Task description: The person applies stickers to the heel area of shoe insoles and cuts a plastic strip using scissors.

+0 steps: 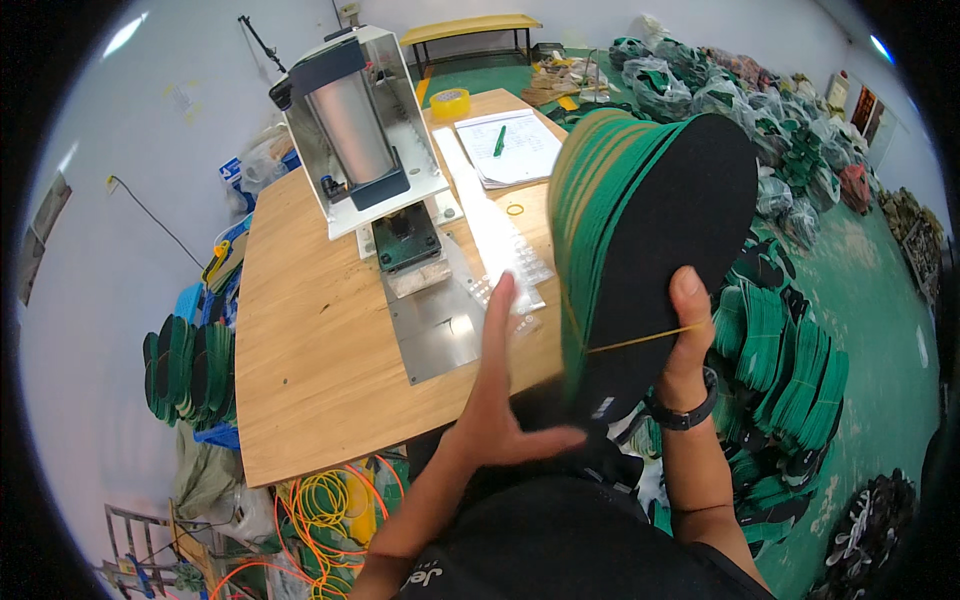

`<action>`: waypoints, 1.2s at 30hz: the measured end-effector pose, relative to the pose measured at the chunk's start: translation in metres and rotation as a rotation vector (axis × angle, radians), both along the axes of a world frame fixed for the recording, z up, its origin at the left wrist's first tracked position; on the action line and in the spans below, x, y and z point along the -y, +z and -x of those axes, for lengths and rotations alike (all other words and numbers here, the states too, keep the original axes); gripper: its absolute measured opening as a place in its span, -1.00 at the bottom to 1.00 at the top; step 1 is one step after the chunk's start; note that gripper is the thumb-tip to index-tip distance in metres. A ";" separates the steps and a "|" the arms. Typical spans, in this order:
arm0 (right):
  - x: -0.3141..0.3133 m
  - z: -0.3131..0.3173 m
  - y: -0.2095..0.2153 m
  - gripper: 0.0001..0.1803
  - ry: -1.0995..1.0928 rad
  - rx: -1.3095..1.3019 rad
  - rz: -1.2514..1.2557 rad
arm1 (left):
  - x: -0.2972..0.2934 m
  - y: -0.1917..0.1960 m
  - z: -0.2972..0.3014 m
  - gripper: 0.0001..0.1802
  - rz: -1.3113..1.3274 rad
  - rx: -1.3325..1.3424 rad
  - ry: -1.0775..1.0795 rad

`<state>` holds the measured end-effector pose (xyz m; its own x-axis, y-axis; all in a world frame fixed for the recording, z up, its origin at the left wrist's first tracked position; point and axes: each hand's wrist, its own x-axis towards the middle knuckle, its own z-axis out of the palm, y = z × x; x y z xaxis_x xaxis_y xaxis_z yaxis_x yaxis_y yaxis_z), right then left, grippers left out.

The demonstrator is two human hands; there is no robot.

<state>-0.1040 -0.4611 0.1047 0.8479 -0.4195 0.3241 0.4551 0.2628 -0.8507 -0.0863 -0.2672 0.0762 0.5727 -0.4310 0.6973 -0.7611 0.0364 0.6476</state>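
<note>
A thick stack of shoe insoles (650,220), black on top with green and tan edges, is held up above the right side of the table. My right hand (690,345) grips it by its right side, thumb across the black face and the other fingers hidden behind. A thin yellow rubber band (640,342) crosses the stack's lower part and runs to my right thumb. Left of the stack, my left hand (495,410) is apart from it, thumb and fingers spread, with nothing in it.
On the wooden table (320,350) stand a press with a metal cylinder (350,120), strips of small pale stickers (525,262), a notepad (525,160) with a green pen, and a tape roll (450,104). Bundled insoles (780,360) lie at right; coiled hoses (320,510) lie below.
</note>
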 end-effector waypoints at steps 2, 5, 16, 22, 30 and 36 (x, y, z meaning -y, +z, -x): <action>-0.018 0.002 0.012 -0.29 0.015 0.058 0.066 | 0.015 0.009 -0.006 0.45 0.085 -0.256 -0.237; -0.029 -0.012 0.030 -0.42 -0.183 0.297 0.264 | 0.030 0.001 0.002 0.27 0.389 -0.703 -0.314; 0.019 0.055 -0.040 0.27 -0.116 0.091 0.223 | 0.041 0.020 -0.017 0.18 -0.073 -0.255 -0.308; 0.083 0.138 -0.085 -0.38 -0.950 0.081 0.318 | 0.071 0.034 0.001 -0.09 -0.282 0.012 -0.450; 0.132 0.025 0.033 -0.35 -1.449 0.481 0.553 | -0.085 -0.021 0.009 -0.78 -0.455 -0.590 0.262; 0.219 -0.171 0.285 -0.08 -1.456 0.309 1.162 | -0.134 -0.027 -0.028 -0.81 0.031 -0.339 0.640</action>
